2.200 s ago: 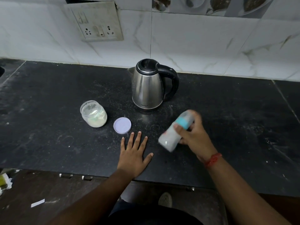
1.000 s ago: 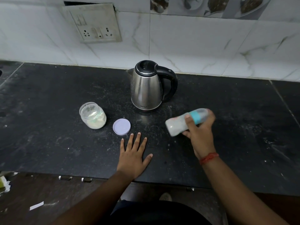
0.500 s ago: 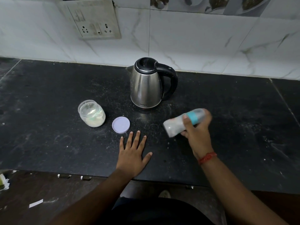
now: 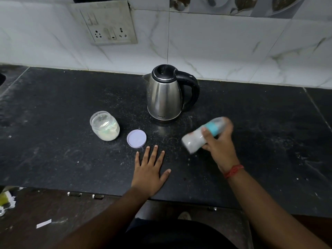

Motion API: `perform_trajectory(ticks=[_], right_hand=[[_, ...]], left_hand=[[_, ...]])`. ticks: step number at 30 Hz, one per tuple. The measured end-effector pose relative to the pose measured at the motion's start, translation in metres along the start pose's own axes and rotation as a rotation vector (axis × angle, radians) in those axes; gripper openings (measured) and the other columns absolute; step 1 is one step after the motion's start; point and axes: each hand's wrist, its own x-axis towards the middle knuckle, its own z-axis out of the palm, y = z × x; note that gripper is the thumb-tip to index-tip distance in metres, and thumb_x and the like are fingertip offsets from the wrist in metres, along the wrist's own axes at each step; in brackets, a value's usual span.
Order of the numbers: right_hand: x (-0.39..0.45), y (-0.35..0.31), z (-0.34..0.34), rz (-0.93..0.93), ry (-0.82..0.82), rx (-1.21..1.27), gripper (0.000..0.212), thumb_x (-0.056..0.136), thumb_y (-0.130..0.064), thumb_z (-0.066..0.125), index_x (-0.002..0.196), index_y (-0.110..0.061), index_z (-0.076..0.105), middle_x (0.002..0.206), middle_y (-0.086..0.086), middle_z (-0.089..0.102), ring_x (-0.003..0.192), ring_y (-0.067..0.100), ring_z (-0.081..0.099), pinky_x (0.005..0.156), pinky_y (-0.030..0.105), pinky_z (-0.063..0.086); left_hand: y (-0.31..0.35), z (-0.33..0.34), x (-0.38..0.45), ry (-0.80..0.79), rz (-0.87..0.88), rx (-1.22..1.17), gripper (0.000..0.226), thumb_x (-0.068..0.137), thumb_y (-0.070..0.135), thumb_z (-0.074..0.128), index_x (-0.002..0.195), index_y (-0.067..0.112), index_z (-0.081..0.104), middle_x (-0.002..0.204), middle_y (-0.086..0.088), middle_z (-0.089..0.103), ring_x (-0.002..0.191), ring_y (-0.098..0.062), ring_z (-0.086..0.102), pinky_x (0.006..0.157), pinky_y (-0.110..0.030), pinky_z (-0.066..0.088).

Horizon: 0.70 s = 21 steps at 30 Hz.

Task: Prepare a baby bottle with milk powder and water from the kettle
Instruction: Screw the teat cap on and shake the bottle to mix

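My right hand (image 4: pixel 220 146) grips a baby bottle (image 4: pixel 195 139) with a teal ring, held nearly sideways above the counter with its base pointing left; it is blurred and holds white liquid. My left hand (image 4: pixel 150 170) lies flat on the black counter (image 4: pixel 53 141), fingers spread, holding nothing. A steel kettle (image 4: pixel 164 97) with a black handle stands behind the hands, lid closed. The open glass jar of milk powder (image 4: pixel 105 126) sits to the left, and its lilac lid (image 4: pixel 136 138) lies on the counter just beyond my left fingertips.
A white tiled wall with a socket plate (image 4: pixel 107 24) rises behind the counter. The counter's front edge runs under my left wrist. Scraps of paper (image 4: pixel 43 223) lie on the floor at lower left.
The bottle in my right hand has swung back and forth, tilting between base-down and nearly level. My left hand, the kettle, jar and lid have stayed in place.
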Motion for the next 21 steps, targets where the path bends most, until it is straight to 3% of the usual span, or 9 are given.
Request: perform_trajectory(ticks=[2, 5, 6, 9, 13, 16, 17, 20, 21], right_hand=[[-0.003, 0.001, 0.001, 0.008, -0.117, -0.09, 0.064, 0.091, -0.026, 0.073, 0.14, -0.041, 0.035, 0.125, -0.006, 0.055, 0.107, 0.017, 0.066, 0.075, 0.038, 0.064], [-0.003, 0.005, 0.0, 0.019, 0.126, 0.081, 0.06, 0.095, -0.027, 0.07, 0.141, -0.034, 0.032, 0.122, -0.003, 0.058, 0.108, 0.02, 0.068, 0.077, 0.041, 0.064], [-0.004, 0.005, 0.001, 0.041, 0.128, 0.104, 0.06, 0.095, -0.026, 0.069, 0.141, -0.033, 0.031, 0.122, -0.002, 0.058, 0.108, 0.021, 0.068, 0.077, 0.043, 0.064], [-0.01, 0.006, 0.003, 0.063, -0.113, -0.062, 0.066, 0.092, -0.024, 0.073, 0.142, -0.039, 0.034, 0.127, -0.004, 0.055, 0.11, 0.021, 0.066, 0.077, 0.042, 0.064], [-0.004, 0.001, -0.001, 0.042, 0.161, 0.111, 0.062, 0.095, -0.026, 0.069, 0.142, -0.036, 0.03, 0.123, -0.002, 0.056, 0.109, 0.02, 0.067, 0.077, 0.04, 0.063], [-0.007, -0.002, 0.003, 0.07, -0.096, -0.043, 0.065, 0.091, -0.023, 0.073, 0.142, -0.039, 0.035, 0.127, -0.001, 0.054, 0.108, 0.021, 0.066, 0.072, 0.036, 0.063], [-0.007, -0.002, 0.004, 0.076, -0.095, -0.034, 0.064, 0.091, -0.023, 0.074, 0.141, -0.04, 0.038, 0.127, -0.001, 0.054, 0.108, 0.02, 0.066, 0.073, 0.037, 0.064], [-0.008, 0.001, 0.009, 0.048, 0.15, 0.14, 0.061, 0.093, -0.024, 0.072, 0.14, -0.037, 0.036, 0.125, -0.001, 0.056, 0.11, 0.02, 0.066, 0.081, 0.044, 0.063], [-0.009, 0.0, 0.012, 0.053, 0.136, 0.112, 0.063, 0.092, -0.026, 0.072, 0.14, -0.04, 0.035, 0.125, -0.002, 0.056, 0.11, 0.021, 0.066, 0.083, 0.047, 0.063]], left_hand=[[0.0, -0.001, 0.0, -0.004, 0.0, 0.001, 0.076, 0.099, 0.072, 0.018, 0.162, 0.03, 0.018, 0.172, -0.003, 0.007, 0.159, -0.029, 0.001, 0.124, -0.062, 0.003], [0.001, -0.002, 0.0, -0.003, 0.0, 0.01, 0.077, 0.099, 0.072, 0.017, 0.162, 0.029, 0.018, 0.172, -0.003, 0.008, 0.159, -0.029, 0.002, 0.124, -0.062, 0.005], [0.001, -0.001, 0.0, -0.004, 0.0, 0.005, 0.077, 0.099, 0.072, 0.016, 0.162, 0.029, 0.018, 0.172, -0.003, 0.009, 0.159, -0.029, 0.002, 0.124, -0.062, 0.005], [-0.001, 0.0, 0.0, 0.002, 0.004, -0.001, 0.077, 0.099, 0.072, 0.017, 0.162, 0.029, 0.021, 0.171, -0.004, 0.012, 0.159, -0.03, 0.005, 0.124, -0.063, 0.007], [0.001, -0.002, 0.0, 0.002, 0.004, 0.005, 0.077, 0.099, 0.072, 0.017, 0.162, 0.029, 0.02, 0.172, -0.004, 0.01, 0.159, -0.03, 0.004, 0.124, -0.062, 0.005], [0.0, -0.001, -0.001, 0.0, 0.005, -0.004, 0.076, 0.099, 0.072, 0.019, 0.162, 0.029, 0.02, 0.172, -0.004, 0.01, 0.159, -0.03, 0.004, 0.124, -0.062, 0.004], [0.0, -0.001, 0.0, 0.0, 0.001, -0.006, 0.076, 0.099, 0.072, 0.02, 0.162, 0.029, 0.021, 0.171, -0.004, 0.011, 0.159, -0.03, 0.005, 0.124, -0.062, 0.005], [0.002, -0.002, 0.0, -0.008, 0.0, 0.001, 0.077, 0.099, 0.072, 0.019, 0.162, 0.029, 0.02, 0.172, -0.004, 0.01, 0.159, -0.029, 0.003, 0.124, -0.062, 0.004], [0.001, -0.003, -0.001, -0.01, 0.002, 0.0, 0.077, 0.099, 0.072, 0.017, 0.162, 0.029, 0.019, 0.172, -0.004, 0.008, 0.159, -0.029, 0.001, 0.124, -0.062, 0.003]])
